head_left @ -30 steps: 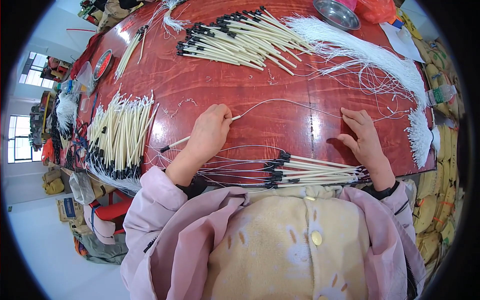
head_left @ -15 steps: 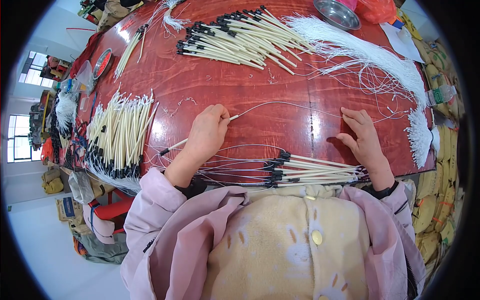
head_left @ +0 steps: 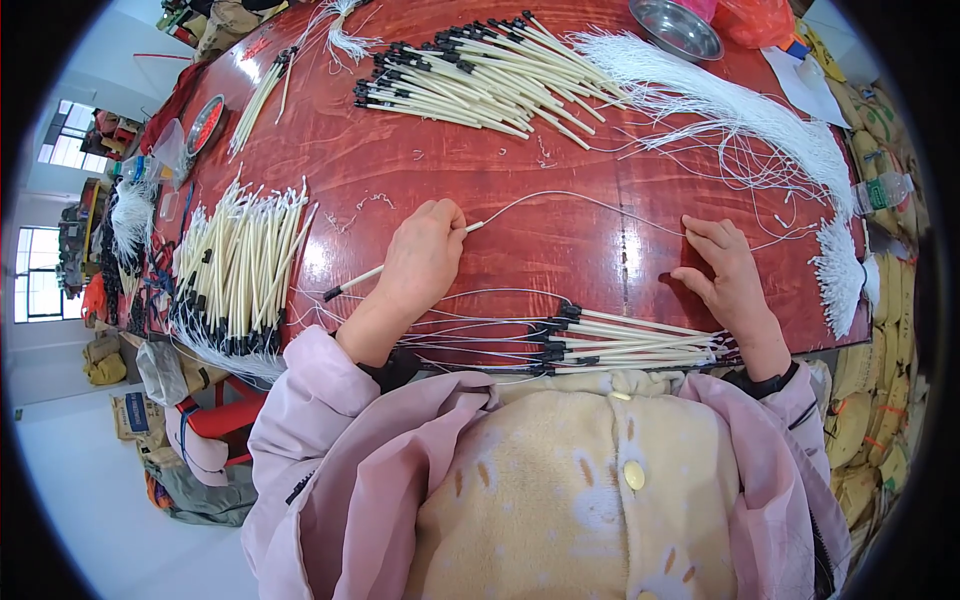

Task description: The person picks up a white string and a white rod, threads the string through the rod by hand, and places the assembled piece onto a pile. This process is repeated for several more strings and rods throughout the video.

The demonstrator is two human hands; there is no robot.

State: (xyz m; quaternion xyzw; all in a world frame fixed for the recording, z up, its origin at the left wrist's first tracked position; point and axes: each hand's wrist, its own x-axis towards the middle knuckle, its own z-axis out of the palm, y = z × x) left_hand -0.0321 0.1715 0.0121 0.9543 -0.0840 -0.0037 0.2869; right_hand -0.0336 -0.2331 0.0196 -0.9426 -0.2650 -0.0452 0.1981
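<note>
Red table (head_left: 580, 165) with rods (head_left: 490, 90), cords (head_left: 730, 100)

The light was bright, white and fairly even. On the left, the windows (head_left: 38, 262) were blown out almost to white, and the floor (head_left: 90, 470) looked pale and bluish. The glossy bench (head_left: 560, 165) threw back glare in patches: beside the left hand (head_left: 430, 250), near the right hand (head_left: 722, 262) and toward the far left edge. A soft shadow lay by the right thumb. Both hands looked sharp; the cord (head_left: 590, 201) was thin but clear. Toward the round black rim, straight lines bowed and detail softened.
</note>
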